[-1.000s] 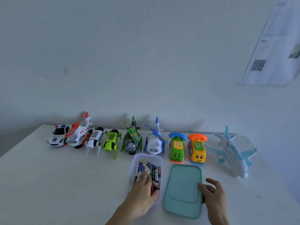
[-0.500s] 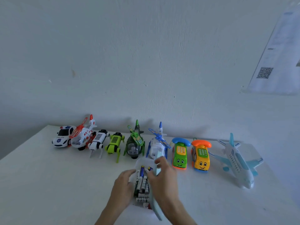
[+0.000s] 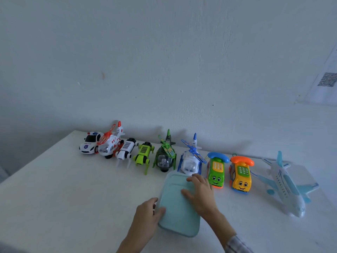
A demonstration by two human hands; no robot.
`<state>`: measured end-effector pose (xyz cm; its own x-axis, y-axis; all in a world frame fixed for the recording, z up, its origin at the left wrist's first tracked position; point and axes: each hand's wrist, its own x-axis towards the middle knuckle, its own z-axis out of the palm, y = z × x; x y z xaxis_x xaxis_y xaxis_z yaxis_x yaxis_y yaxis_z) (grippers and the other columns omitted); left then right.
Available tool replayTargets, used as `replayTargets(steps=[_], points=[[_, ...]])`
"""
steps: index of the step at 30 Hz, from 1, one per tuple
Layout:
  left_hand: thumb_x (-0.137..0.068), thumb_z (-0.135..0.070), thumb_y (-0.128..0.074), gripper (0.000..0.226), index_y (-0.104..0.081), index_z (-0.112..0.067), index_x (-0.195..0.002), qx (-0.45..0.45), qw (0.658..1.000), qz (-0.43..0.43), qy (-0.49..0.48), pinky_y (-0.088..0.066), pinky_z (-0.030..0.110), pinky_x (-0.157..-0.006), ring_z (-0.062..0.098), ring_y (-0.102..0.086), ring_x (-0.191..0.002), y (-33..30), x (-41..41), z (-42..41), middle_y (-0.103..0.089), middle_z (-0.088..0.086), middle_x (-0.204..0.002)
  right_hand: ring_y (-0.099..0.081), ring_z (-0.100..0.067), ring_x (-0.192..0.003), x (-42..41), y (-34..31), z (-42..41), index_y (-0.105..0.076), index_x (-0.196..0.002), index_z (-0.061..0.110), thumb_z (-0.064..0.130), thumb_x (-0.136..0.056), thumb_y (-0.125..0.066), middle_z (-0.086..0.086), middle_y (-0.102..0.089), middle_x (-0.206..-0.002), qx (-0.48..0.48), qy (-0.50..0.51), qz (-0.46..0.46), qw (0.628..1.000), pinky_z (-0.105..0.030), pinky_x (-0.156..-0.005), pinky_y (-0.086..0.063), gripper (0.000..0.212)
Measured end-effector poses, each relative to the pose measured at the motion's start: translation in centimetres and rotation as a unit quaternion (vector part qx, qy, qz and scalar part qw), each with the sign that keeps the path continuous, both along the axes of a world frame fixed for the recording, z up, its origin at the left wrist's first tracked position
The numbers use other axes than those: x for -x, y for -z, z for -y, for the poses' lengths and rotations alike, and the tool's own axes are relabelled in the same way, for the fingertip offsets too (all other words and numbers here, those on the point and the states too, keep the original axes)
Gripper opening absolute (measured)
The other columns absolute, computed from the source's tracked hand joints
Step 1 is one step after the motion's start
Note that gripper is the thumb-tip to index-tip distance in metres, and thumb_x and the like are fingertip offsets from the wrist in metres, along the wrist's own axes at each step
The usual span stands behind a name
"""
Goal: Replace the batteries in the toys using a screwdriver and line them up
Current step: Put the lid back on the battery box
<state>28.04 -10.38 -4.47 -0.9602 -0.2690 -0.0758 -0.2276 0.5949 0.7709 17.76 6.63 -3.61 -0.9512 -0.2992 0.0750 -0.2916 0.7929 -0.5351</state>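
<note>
**Lid on box, toys ranked along the wall**

Nearest me, my left hand (image 3: 148,214) grips the near-left edge of the teal lid (image 3: 177,207), thumb curled onto its top and the other fingers round its side. My right hand (image 3: 201,193) rests flat on the lid, fingers straight and spread. The lid covers the box beneath it; its long axis runs away from me, tilted slightly right at the far end. It sits on the white bench (image 3: 73,194).

Beyond it, a row of toys stands near the wall, all noses towards me: police car (image 3: 90,145), red-and-white helicopter (image 3: 110,145), white robot dog (image 3: 125,149), green robot dog (image 3: 143,155), dark green helicopter (image 3: 165,156), blue-and-white helicopter (image 3: 191,159), green phone car (image 3: 217,169), orange phone car (image 3: 241,174). The airliner (image 3: 286,185) lies furthest right, nose angled near-right.
</note>
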Motion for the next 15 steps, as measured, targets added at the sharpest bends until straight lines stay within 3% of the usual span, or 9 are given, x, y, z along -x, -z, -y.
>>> replayTargets(steps=[2,6,9,13,15], points=[[-0.092,-0.039,-0.055,0.04,-0.058,-0.02,-0.126,0.055,0.998,0.006,-0.004,-0.044,0.027,-0.077,0.014,-0.058,-0.088,0.2,-0.2,-0.2,-0.063,0.0,-0.097,-0.032,-0.018,-0.132,-0.2,0.5,0.2,-0.053,-0.127,0.021,0.053,-0.082,-0.049,0.005,-0.04,-0.141,-0.002,-0.001,-0.003,1.0,-0.03,-0.108,-0.021,0.055],[-0.101,-0.033,-0.042,0.034,-0.052,-0.027,-0.133,0.104,0.994,-0.007,-0.024,-0.031,0.023,-0.068,0.012,-0.044,-0.079,0.5,-0.3,-0.9,-0.042,-0.005,-0.084,-0.03,-0.023,-0.135,-0.1,0.7,1.0,-0.053,-0.128,0.017,0.053,-0.079,-0.04,-0.003,-0.036,-0.148,0.027,0.012,-0.003,1.0,-0.033,-0.111,-0.023,0.062],[-0.101,-0.03,-0.043,0.036,-0.05,-0.025,-0.136,0.079,0.995,-0.017,-0.052,-0.03,0.022,-0.069,0.012,-0.045,-0.08,1.0,-0.2,-1.4,-0.042,-0.005,-0.087,-0.03,-0.021,-0.135,0.3,1.0,1.1,-0.052,-0.127,0.017,0.052,-0.081,-0.04,-0.003,-0.036,-0.147,0.044,0.006,0.01,0.999,-0.03,-0.11,-0.023,0.059],[-0.1,-0.024,-0.048,0.029,-0.057,-0.016,-0.126,0.0,0.992,-0.033,-0.12,-0.031,0.023,-0.073,0.017,-0.05,-0.086,1.7,0.0,-2.1,-0.05,0.004,-0.095,-0.038,-0.023,-0.126,0.8,1.2,1.0,-0.055,-0.121,0.012,0.041,-0.089,-0.054,-0.006,-0.042,-0.137,0.056,-0.002,0.001,0.998,-0.028,-0.104,-0.029,0.044],[-0.098,-0.025,-0.052,0.02,-0.06,-0.016,-0.115,-0.036,0.987,-0.028,-0.154,-0.035,0.026,-0.075,0.018,-0.053,-0.085,2.1,0.0,-2.2,-0.055,0.006,-0.095,-0.042,-0.024,-0.119,0.8,1.2,1.2,-0.056,-0.117,0.012,0.055,-0.082,-0.041,-0.005,-0.046,-0.129,0.053,0.002,-0.011,0.999,-0.029,-0.1,-0.033,0.057]])
